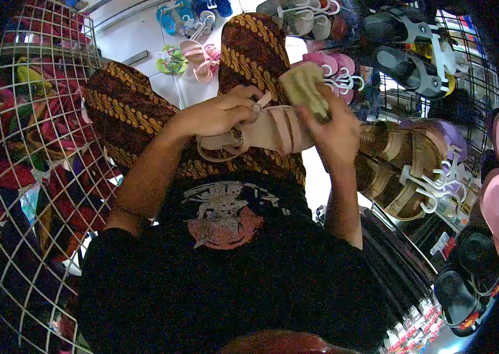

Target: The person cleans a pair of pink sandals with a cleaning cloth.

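Note:
A beige strappy sandal (263, 133) lies across my lap, over brown batik-patterned trousers (252, 50). My left hand (217, 115) is closed on its ankle strap near the buckle, at the heel end. Folded yellowish cloth (304, 88) is gripped in my right hand (335, 127), which is beside the sandal's toe straps. The cloth is raised a little off the sandal's far side. My fingers cover part of both the cloth and the strap.
To the left stands a wire-grid basket (37, 141) full of colourful fabric items. Several small sandals (202, 59) lie on the white floor ahead. On the right, brown sandals (403, 159) and dark sandals (408, 71) hang on white hangers by a black wire rack.

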A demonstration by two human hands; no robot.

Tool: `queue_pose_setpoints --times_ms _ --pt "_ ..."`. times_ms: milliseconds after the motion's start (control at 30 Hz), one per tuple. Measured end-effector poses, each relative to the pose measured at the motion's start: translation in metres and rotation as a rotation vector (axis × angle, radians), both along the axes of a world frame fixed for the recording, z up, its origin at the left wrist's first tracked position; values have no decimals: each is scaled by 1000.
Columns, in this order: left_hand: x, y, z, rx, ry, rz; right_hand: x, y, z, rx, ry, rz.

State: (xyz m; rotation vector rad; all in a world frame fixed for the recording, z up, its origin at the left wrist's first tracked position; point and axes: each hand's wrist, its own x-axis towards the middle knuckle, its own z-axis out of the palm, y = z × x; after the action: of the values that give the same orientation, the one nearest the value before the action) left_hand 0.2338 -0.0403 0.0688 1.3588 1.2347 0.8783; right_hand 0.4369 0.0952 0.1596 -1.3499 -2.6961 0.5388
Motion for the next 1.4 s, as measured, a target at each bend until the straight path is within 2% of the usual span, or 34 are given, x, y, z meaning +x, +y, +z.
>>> queue_pose_setpoints --times_ms 33,133,267,300,400,433,500,567,667,700,800,833,933,1033,1133,1233,1333,1400 --pt "-3 2 6 -41 -3 -19 4 5 -5 -8 83 -47" --pt "4 3 -2 -46 -171 138 12 13 -27 3 224 -92" --pt "5 6 2 -26 -224 204 4 3 -55 241 43 -80" --pt "6 9 0 -61 -259 230 4 4 -62 309 68 -54" --pt "10 11 -1 -155 -293 333 0 14 -73 264 236 -42" --pt "11 10 0 -184 -290 369 -1 14 -73 254 218 -48" --pt "7 6 9 2 -221 419 -4 14 -72 217 175 -65" --pt "-6 11 14 -37 -278 406 1 22 -85 193 166 -67" --pt "-7 11 5 0 -339 508 -8 28 -86 222 237 -32" --pt "-7 12 10 -17 -362 498 -10 30 -86 235 228 -19" --pt "-13 12 10 1 -136 234 -14 34 -87 270 180 22" --pt "-13 10 20 -151 -167 206 -16 35 -87 278 153 38" --pt "-11 6 24 -173 -196 255 -19 32 -81 298 95 52" --pt "-8 6 18 -46 -161 301 -20 31 -78 299 137 65" --pt "-8 6 18 -76 -168 239 -17 34 -83 335 167 97" --pt "-3 1 11 36 14 230 -16 33 -81 317 129 90" --pt "-3 4 15 28 -188 192 -17 32 -77 299 117 88" --pt "-3 3 10 98 -181 235 -17 33 -78 311 114 95"
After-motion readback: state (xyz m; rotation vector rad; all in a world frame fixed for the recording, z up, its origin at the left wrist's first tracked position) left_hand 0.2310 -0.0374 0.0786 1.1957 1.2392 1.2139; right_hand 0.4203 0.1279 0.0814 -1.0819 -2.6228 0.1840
